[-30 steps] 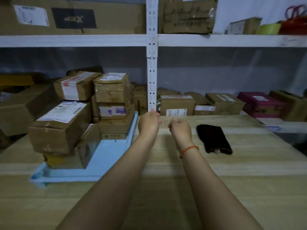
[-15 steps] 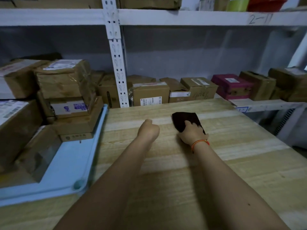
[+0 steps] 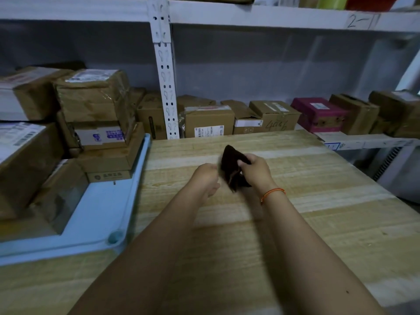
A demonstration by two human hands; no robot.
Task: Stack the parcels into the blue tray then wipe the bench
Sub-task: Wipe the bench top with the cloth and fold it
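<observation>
Your right hand (image 3: 258, 172) pinches the dark cloth (image 3: 231, 165) and holds it lifted above the wooden bench (image 3: 318, 223), near centre. Your left hand (image 3: 205, 178), just beside the cloth at its 9 o'clock, has its fingers loosely curled round nothing. At 9 to 10 o'clock, the blue tray (image 3: 100, 214) carries the stacked cardboard parcels (image 3: 95, 103). Farther back, a shelf (image 3: 261, 119) holds more boxes.

The right hand (image 3: 255, 170) held the cloth (image 3: 231, 164) above the bench (image 3: 318, 223), the left hand (image 3: 205, 178) just beside it. Left of both sat the tray (image 3: 100, 214) with stacked parcels (image 3: 97, 123); more boxes (image 3: 209, 121) lay beyond.
</observation>
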